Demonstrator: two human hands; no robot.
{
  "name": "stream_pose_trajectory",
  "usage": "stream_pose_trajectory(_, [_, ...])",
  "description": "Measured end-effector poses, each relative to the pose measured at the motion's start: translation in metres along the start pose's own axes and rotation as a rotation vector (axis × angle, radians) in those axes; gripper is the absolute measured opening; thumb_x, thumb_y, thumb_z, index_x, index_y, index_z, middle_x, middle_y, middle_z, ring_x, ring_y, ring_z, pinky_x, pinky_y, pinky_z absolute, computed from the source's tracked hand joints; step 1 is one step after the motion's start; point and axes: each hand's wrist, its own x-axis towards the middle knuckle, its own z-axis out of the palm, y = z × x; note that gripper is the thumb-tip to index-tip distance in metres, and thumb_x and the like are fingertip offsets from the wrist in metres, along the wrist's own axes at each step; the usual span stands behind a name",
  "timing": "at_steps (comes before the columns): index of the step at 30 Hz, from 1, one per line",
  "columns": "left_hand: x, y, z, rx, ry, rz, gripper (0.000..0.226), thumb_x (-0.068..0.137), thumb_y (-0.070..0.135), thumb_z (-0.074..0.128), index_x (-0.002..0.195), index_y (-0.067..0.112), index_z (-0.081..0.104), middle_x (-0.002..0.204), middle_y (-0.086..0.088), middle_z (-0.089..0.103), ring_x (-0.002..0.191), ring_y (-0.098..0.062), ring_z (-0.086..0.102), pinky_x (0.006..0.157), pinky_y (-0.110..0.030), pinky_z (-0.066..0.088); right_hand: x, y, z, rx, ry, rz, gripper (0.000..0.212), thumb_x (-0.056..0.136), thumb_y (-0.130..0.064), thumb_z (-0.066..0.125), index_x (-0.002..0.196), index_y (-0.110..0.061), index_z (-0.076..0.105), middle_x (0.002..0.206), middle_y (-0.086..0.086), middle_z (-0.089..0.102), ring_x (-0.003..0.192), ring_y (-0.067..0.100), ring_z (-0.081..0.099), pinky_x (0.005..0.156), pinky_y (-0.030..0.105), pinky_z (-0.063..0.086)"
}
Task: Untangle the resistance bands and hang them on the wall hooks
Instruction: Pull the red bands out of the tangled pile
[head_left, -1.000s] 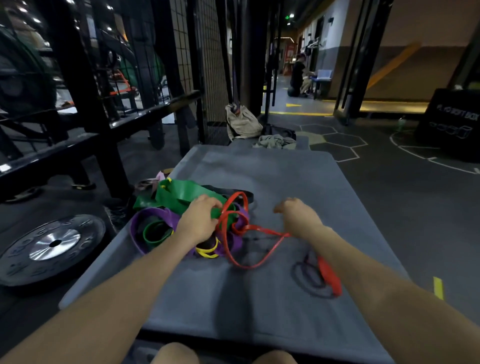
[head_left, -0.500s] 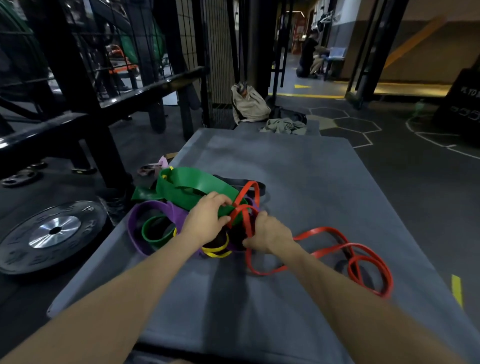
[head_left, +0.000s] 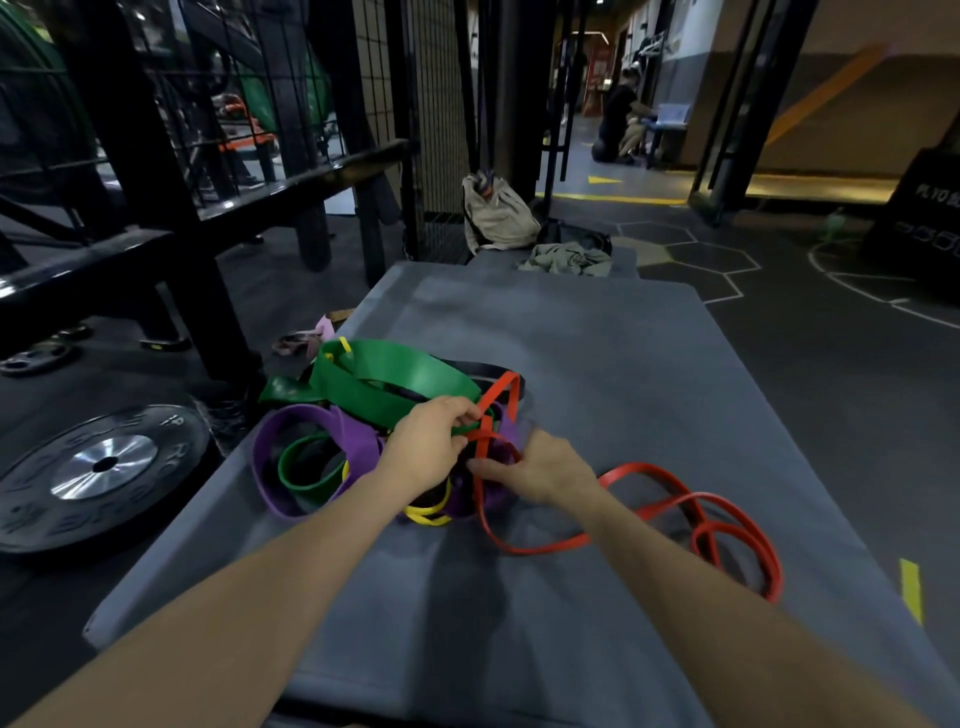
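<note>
While both forearms reach forward from the bottom corners of the head view and converge over the tangle of bands, the left hand (head_left: 428, 441) sits knuckles-up at the pile's right edge, its thumb and fingers curled and pinching a strand of the red band (head_left: 670, 506) where it crosses the wide green band (head_left: 395, 376). Just beside it, nearly touching, the right hand (head_left: 545, 470) lies with its back to the camera and its fingers curled down into the knot; they appear to grip another stretch of the red band, though the fingertips are hidden among the loops. Writing is scarce: raised lettering rings the black weight plate (head_left: 98, 467) on the floor at left but is too blurred to read, and a black box (head_left: 924, 208) at far right shows pale letters that look like "PLYO", cut off by the frame edge. All bands lie on a grey mat (head_left: 571, 353). Most of the red band trails out of the pile to the right and toward the viewer in long flat loops, its long axis running diagonally across the mat. A purple band (head_left: 311, 431) curls in upright loops at the pile's left, with a narrower green loop inside it, a yellow band (head_left: 426, 514) peeking out at the near edge, and a black band (head_left: 483, 369) behind.
</note>
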Motion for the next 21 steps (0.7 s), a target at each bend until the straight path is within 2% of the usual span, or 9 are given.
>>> stream_pose_trajectory(2, [0.000,-0.001,-0.002,-0.040,-0.004,-0.002,0.034,0.079,0.000,0.060,0.108,0.017,0.065,0.108,0.001,0.068,0.101,-0.016,0.062,0.091,-0.030,0.049,-0.002,-0.007,0.009,-0.006,0.018,0.100,0.099,0.053,-0.083,0.058,0.121,-0.012,0.049,0.120,0.006,0.059,0.114,0.027,0.058,0.089,0.037,0.047])
stream_pose_trajectory(6, [-0.002,-0.004,-0.007,-0.070,0.002,-0.004,0.033,0.082,-0.001,0.059,0.110,0.015,0.064,0.110,0.000,0.067,0.101,-0.014,0.060,0.092,-0.030,0.048,0.001,-0.013,0.015,-0.034,0.032,0.144,0.073,0.072,-0.049,0.069,0.126,-0.007,0.042,0.128,0.009,0.055,0.119,0.029,0.055,0.091,0.036,0.046])
stream_pose_trajectory(8, [-0.001,-0.007,-0.009,-0.033,0.002,0.003,0.035,0.082,0.001,0.060,0.114,0.016,0.061,0.114,0.000,0.063,0.104,-0.014,0.058,0.094,-0.033,0.048,0.002,-0.012,0.004,-0.016,0.012,0.064,0.049,0.076,-0.033,0.068,0.112,-0.004,0.053,0.115,0.016,0.060,0.107,0.030,0.060,0.079,0.033,0.046])
stream_pose_trajectory(11, [0.002,-0.011,-0.009,0.070,-0.033,0.021,0.046,0.080,0.009,0.066,0.124,0.017,0.053,0.124,0.000,0.054,0.114,-0.018,0.052,0.098,-0.034,0.043,0.004,-0.002,-0.026,-0.038,-0.029,-0.087,0.011,0.078,-0.016,0.061,0.075,-0.005,0.062,0.084,0.018,0.063,0.079,0.027,0.061,0.063,0.031,0.043])
stream_pose_trajectory(13, [0.005,-0.011,-0.006,0.158,-0.099,0.049,0.057,0.078,0.020,0.070,0.131,0.018,0.047,0.130,0.000,0.049,0.121,-0.021,0.043,0.104,-0.033,0.037,0.004,0.008,-0.046,-0.018,-0.030,-0.166,0.019,0.079,-0.010,0.061,0.061,-0.014,0.059,0.075,0.020,0.064,0.067,0.020,0.058,0.061,0.030,0.046])
stream_pose_trajectory(15, [0.007,-0.006,-0.001,0.233,-0.170,0.075,0.066,0.077,0.035,0.070,0.135,0.020,0.042,0.134,0.002,0.045,0.123,-0.023,0.036,0.107,-0.033,0.032,0.001,0.017,-0.065,0.142,-0.020,-0.227,0.013,0.084,-0.003,0.062,0.072,-0.007,0.064,0.075,0.022,0.067,0.052,0.006,0.057,0.060,0.024,0.049])
stream_pose_trajectory(16, [0.007,-0.002,0.002,0.253,-0.178,0.083,0.067,0.077,0.040,0.069,0.135,0.021,0.042,0.133,0.002,0.045,0.122,-0.023,0.034,0.107,-0.033,0.032,-0.001,0.020,-0.074,0.192,-0.010,-0.254,0.006,0.086,0.000,0.059,0.084,0.001,0.065,0.072,0.017,0.066,0.047,0.000,0.055,0.056,0.016,0.048])
stream_pose_trajectory(17, [0.008,0.002,0.006,0.263,-0.154,0.095,0.066,0.076,0.044,0.068,0.134,0.022,0.044,0.131,0.002,0.047,0.120,-0.023,0.035,0.105,-0.032,0.032,-0.003,0.022,-0.081,0.210,0.019,-0.274,0.010,0.088,0.002,0.057,0.093,0.006,0.064,0.070,0.010,0.064,0.046,-0.003,0.055,0.055,0.012,0.047])
stream_pose_trajectory(21, [0.010,0.019,0.016,0.275,-0.024,0.123,0.063,0.069,0.052,0.070,0.122,0.023,0.053,0.120,0.004,0.051,0.110,-0.022,0.038,0.097,-0.030,0.035,-0.001,0.029,-0.086,0.189,0.106,-0.341,0.017,0.092,0.000,0.051,0.104,0.003,0.063,0.070,0.000,0.062,0.065,0.012,0.056,0.064,0.020,0.046])
